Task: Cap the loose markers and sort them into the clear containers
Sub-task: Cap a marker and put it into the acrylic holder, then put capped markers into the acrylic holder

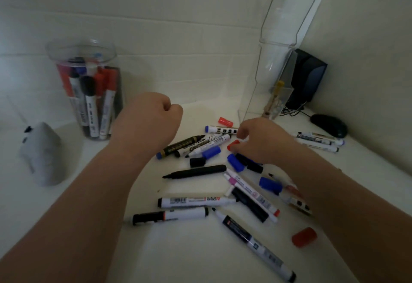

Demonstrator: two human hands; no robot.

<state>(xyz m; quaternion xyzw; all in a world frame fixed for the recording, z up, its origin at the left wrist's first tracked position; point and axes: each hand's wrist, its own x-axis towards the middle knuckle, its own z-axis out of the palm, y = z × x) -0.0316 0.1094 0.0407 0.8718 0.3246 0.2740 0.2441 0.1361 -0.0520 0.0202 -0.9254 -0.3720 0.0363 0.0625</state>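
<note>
**A:** What's biggest around the hands?

**B:** The white table (178, 260). It meets the wall beyond both hands. The open room lies left of the left forearm and nearer the person than the heap.

**A:** And the containers?

**B:** The tall clear holder (287, 15) stands upright just beyond the right hand (265, 142). The round jar (81, 46), packed with upright markers, stands left of the left hand (151, 118) and a little beyond it.

**A:** The loose markers (196, 201)?

**B:** They lie flat between the two forearms and under the right one, mostly crosswise. The black marker (196, 171) runs left to right, its bare tip pointing at the left forearm.

**A:** The hands themselves?

**B:** The left hovers curled into a fist, and nothing shows in it. The right reaches palm down, fingertips pinching a red cap (233, 144) (the view is blurred there). Blue and black caps lie just nearer the person than those fingers.
</note>
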